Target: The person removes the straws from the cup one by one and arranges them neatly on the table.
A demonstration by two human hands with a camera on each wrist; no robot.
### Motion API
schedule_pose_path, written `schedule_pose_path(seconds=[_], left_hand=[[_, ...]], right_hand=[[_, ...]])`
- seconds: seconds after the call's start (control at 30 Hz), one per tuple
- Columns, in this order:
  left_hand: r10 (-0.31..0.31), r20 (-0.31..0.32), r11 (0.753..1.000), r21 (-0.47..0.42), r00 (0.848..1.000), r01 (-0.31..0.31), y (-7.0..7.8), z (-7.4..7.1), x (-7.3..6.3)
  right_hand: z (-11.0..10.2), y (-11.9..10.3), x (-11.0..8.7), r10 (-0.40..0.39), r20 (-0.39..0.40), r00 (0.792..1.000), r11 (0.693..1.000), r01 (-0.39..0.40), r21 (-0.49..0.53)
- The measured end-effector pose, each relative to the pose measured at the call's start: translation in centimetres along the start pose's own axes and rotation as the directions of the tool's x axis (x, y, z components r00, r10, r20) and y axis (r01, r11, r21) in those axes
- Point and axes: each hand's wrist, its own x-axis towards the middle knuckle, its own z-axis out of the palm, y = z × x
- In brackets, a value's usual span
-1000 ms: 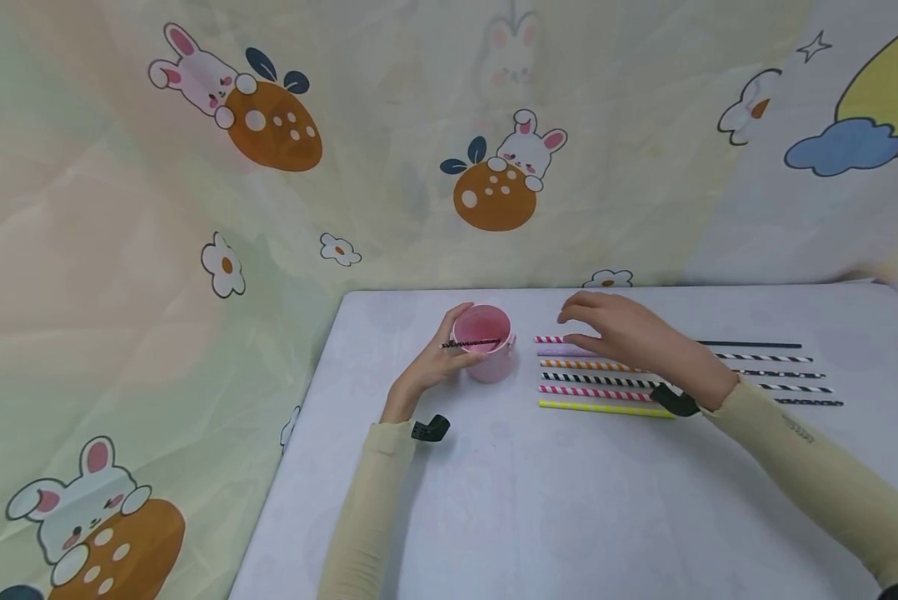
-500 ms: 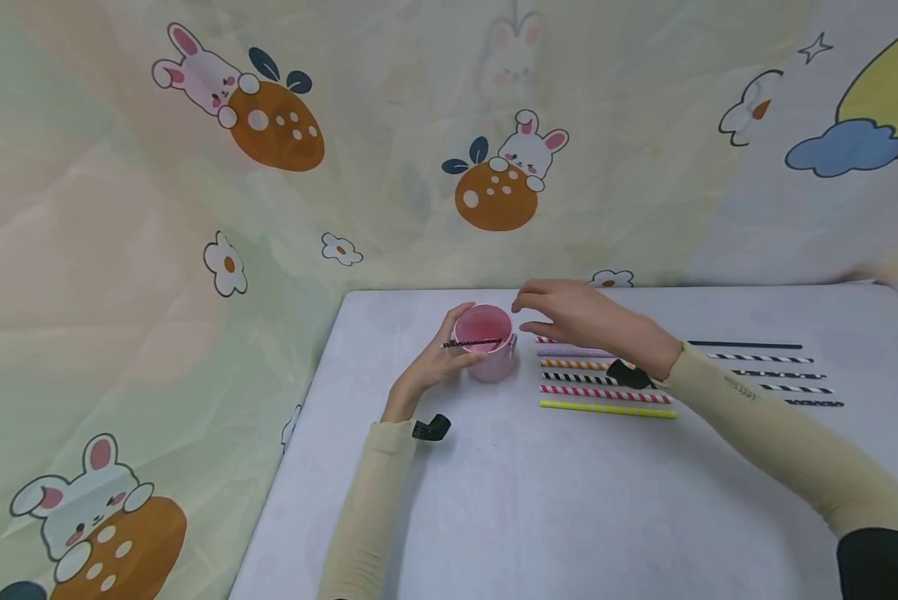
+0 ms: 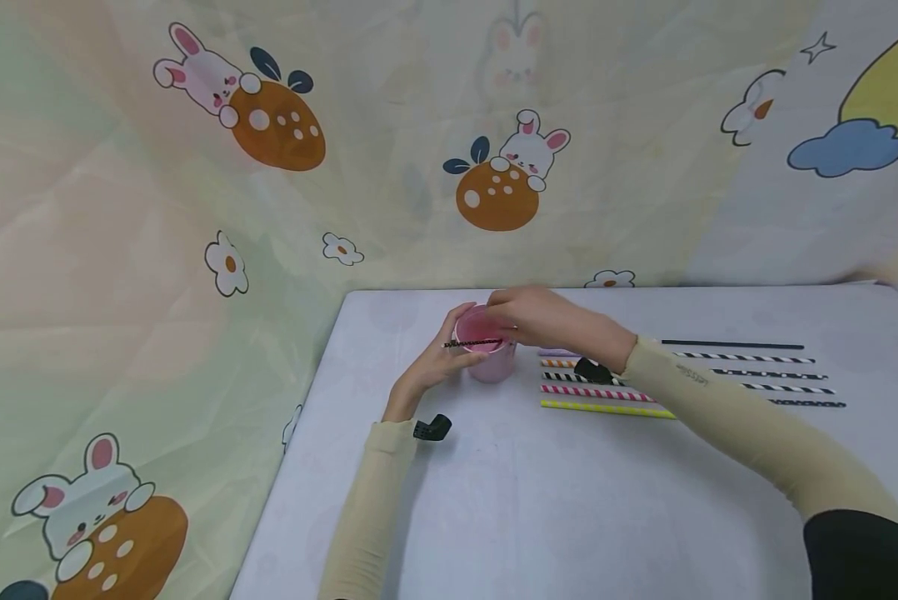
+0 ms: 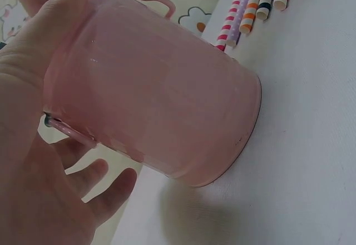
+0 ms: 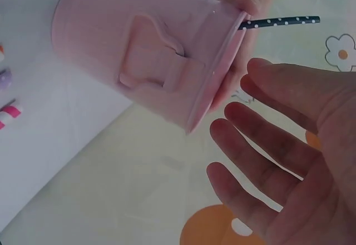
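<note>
A small pink bucket (image 3: 491,367) stands on the table near its back edge. My left hand (image 3: 431,364) grips it by the rim from the left, thumb lying along the near wall in the left wrist view. Out of its mouth leans a black straw with white dots (image 5: 283,21), its end jutting to the left. My right hand (image 3: 554,323) is over the bucket's right rim. In the right wrist view its fingers (image 5: 239,139) are spread and loosely bent, just off the rim, with nothing between them.
Several striped paper straws lie in a row right of the bucket, including a yellow one (image 3: 606,408) and a pink one (image 3: 591,392). Farther right lie several dark straws (image 3: 749,344). A cartoon-printed cloth (image 3: 389,167) hangs behind the white table (image 3: 539,500).
My right hand has moved left, from above the striped straws to the bucket's rim. The left hand, the bucket and the dotted straw stay put.
</note>
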Motion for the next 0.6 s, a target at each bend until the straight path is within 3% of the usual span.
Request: schedule_pose_path(seconds=[0.13, 0.37, 0.6], left_hand=[[-0.013, -0.011, 1.000, 0.017, 1.000, 0.014, -0.8, -0.1, 0.2], [-0.011, -0.035, 0.999, 0.052, 0.999, 0.012, -0.9, -0.2, -0.1], [-0.001, -0.036, 0.999, 0.055, 0.999, 0.003, -1.1, -0.1, 0.1]], right_hand=[[0.7, 0.0, 0.8, -0.015, 0.037, 0.999, 1.000, 0.015, -0.005], [1.7, -0.1, 2.3, 0.000, 0.103, 0.995, 1.000, 0.003, -0.020], [2.4, -0.7, 2.7, 0.026, 0.105, 0.994, 0.996, -0.017, -0.090]])
